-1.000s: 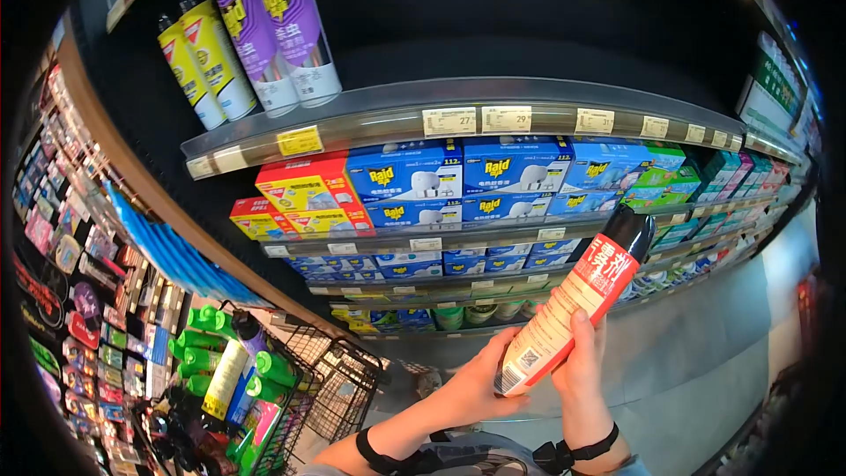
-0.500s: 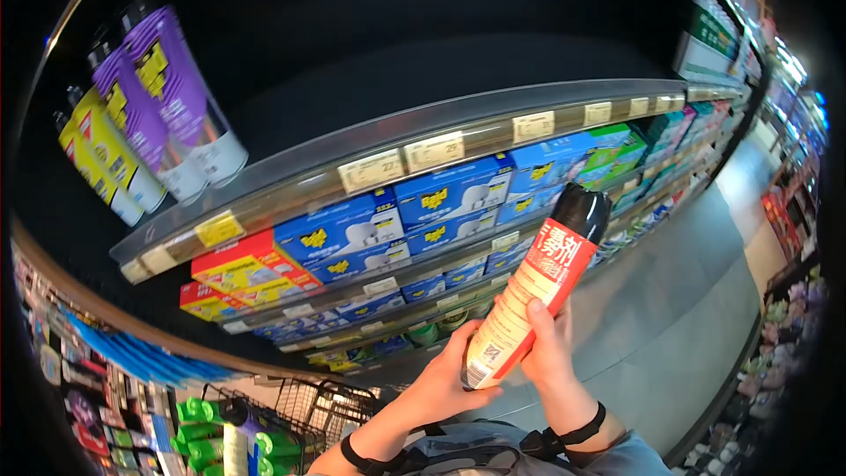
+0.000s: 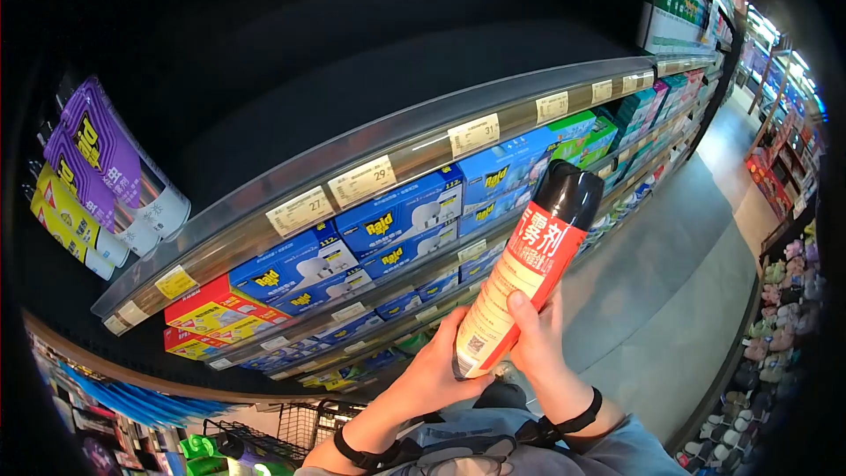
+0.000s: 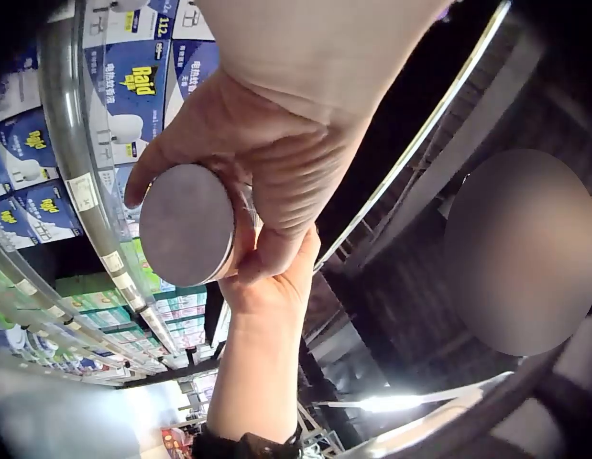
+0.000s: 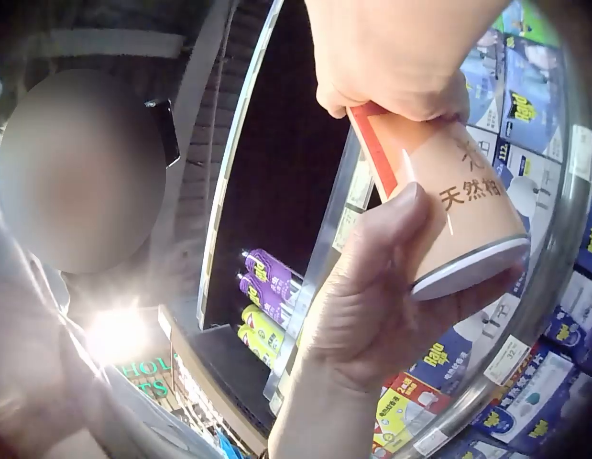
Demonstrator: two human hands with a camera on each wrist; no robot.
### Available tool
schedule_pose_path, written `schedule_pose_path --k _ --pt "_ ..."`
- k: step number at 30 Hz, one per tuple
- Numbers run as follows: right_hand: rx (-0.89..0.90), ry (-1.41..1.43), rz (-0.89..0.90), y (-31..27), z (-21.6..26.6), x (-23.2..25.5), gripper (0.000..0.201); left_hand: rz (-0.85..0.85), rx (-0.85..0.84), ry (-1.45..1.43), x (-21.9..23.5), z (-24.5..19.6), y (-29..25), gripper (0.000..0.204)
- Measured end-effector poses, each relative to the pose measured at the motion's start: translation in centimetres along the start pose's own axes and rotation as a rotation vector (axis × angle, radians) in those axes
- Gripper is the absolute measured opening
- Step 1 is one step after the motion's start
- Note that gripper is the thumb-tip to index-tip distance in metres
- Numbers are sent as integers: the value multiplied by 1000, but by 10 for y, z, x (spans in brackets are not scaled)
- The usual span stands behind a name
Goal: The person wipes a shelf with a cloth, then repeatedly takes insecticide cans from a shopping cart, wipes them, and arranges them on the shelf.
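Observation:
Both hands hold an aerosol can with a red and cream label and a black cap. It tilts in front of the chest, cap up and to the right, a printed panel with a square code facing the wearer. My left hand grips the can near its base; in the left wrist view its fingers curl beside the round metal bottom. Higher up, my right hand holds the can's side, thumb lying along the label. In the right wrist view, the right hand covers the can's upper part.
Shelves ahead carry blue Raid boxes, with red and yellow boxes at the left. Purple cans and yellow cans stand on the top shelf. Below left is a wire cart with green bottles. An aisle floor runs right.
The head view has turned right, so the shelves slide left and more aisle shows. The cart has dropped lower in view. Both hands keep their hold on the aerosol can.

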State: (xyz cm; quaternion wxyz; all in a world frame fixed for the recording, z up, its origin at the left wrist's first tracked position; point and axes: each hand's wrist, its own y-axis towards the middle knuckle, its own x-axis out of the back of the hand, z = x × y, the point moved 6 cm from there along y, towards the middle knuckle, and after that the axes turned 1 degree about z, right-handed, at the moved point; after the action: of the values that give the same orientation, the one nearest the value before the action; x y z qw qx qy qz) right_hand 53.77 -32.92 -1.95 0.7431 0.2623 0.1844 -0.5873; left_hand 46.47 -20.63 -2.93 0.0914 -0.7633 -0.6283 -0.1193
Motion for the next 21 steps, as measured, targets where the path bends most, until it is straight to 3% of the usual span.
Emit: schedule_pose_path --k 2,4,8,12,16,21 --pt "72 -34 24 15 12 5 61 -32 -12 21 -4 -7 17 99" --pt "60 -68 41 30 22 14 61 -102 -51 122 -10 -17 34 96" --pt "32 -47 105 62 50 38 65 -168 -35 44 -33 -29 65 95" --pt "-67 -19 197 97 70 70 69 -61 -148 -282 -61 -47 93 101" --pt "-212 31 206 126 84 94 68 -34 -91 -614 -79 -56 110 86" --pt "-339 81 308 143 90 102 68 -107 -136 -621 -98 -56 125 78"
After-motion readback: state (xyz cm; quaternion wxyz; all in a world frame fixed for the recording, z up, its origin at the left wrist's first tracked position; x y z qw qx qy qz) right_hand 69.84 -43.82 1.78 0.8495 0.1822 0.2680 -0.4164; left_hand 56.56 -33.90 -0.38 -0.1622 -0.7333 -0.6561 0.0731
